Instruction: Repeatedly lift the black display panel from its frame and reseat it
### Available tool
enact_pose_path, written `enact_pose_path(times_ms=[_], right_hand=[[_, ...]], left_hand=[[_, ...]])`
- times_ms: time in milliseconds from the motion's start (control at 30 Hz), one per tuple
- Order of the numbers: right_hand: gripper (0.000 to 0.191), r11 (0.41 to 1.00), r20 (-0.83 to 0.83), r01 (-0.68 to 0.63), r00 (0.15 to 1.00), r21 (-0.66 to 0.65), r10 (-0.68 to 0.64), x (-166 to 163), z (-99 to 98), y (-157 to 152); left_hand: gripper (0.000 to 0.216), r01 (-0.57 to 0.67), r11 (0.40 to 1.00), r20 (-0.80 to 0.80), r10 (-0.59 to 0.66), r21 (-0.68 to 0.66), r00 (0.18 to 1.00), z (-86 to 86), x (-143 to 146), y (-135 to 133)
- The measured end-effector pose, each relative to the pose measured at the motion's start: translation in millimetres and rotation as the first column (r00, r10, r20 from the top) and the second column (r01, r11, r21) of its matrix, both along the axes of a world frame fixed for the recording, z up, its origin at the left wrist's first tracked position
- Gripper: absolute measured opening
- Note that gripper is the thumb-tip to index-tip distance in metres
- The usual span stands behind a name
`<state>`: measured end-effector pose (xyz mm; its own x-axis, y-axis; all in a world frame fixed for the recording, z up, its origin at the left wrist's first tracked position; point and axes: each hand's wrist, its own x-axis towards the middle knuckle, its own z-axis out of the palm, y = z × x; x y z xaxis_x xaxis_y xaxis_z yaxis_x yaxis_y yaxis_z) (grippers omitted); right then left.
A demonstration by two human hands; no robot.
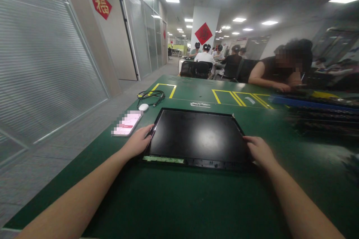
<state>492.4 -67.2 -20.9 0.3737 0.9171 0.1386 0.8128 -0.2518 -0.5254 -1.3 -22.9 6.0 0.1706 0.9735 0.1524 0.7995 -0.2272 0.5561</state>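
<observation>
Between my hands is a flat black display panel (196, 134), its dark glossy screen facing up and a ceiling light mirrored in it. A green strip (163, 160) runs along the left part of its near edge. My left hand (140, 140) grips the panel's left side, thumb near the rim. At the right side, my right hand (260, 151) holds the opposite edge, with its fingers partly hidden. The panel is low over the green table (179, 198); whether it touches the top I cannot tell.
Left of the panel lie a phone (127, 123), a white rounded object (143, 107) and a coiled black cable (151, 97). Yellow tape (224, 91) marks the table's far side. Blurred dark stacked items (328, 115) stand at right, near a seated person (283, 67).
</observation>
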Motion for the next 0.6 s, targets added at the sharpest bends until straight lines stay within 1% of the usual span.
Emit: enact_pose_path(times_ms=[100,200,267,300,400,467,533,600], right_hand=[[0.042,1.000,-0.010,0.007,1.000,-0.015,-0.007,-1,0.2,0],[0.043,1.000,0.005,0.000,1.000,-0.009,0.000,-1,0.1,-1],[0.042,1.000,0.014,-0.004,1.000,-0.005,0.004,-1,0.5,-1],[0.042,1.000,0.016,-0.006,1.000,-0.005,0.006,-1,0.7,-1],[0.040,1.000,0.009,-0.004,1.000,-0.013,0.004,-1,1.6,-1],[0.040,1.000,0.008,-0.002,1.000,-0.016,0.003,-2,1.8,-2],[0.040,1.000,0.014,-0.009,1.000,-0.008,0.009,-1,1.2,-2],[0.040,1.000,0.011,-0.018,1.000,0.002,0.018,0,-0.2,-2]], left_hand=[[0.060,-0.014,0.999,0.130,0.019,-0.044,0.991,-3.0,-2,2],[0.064,0.010,0.994,0.343,0.027,-0.106,0.939,-2.4,-1,2],[0.066,0.026,0.987,0.497,0.057,-0.160,0.866,2.1,2,0],[0.066,0.028,0.981,0.570,0.088,-0.191,0.817,5.6,4,-1],[0.067,0.005,0.960,0.741,0.213,-0.279,0.637,19.6,11,-9],[0.066,-0.015,0.938,0.780,0.298,-0.347,0.550,29.2,16,-14],[0.064,-0.044,0.920,0.790,0.358,-0.389,0.497,36.3,21,-18],[0.059,-0.085,0.901,0.784,0.413,-0.424,0.464,39.8,25,-20]])
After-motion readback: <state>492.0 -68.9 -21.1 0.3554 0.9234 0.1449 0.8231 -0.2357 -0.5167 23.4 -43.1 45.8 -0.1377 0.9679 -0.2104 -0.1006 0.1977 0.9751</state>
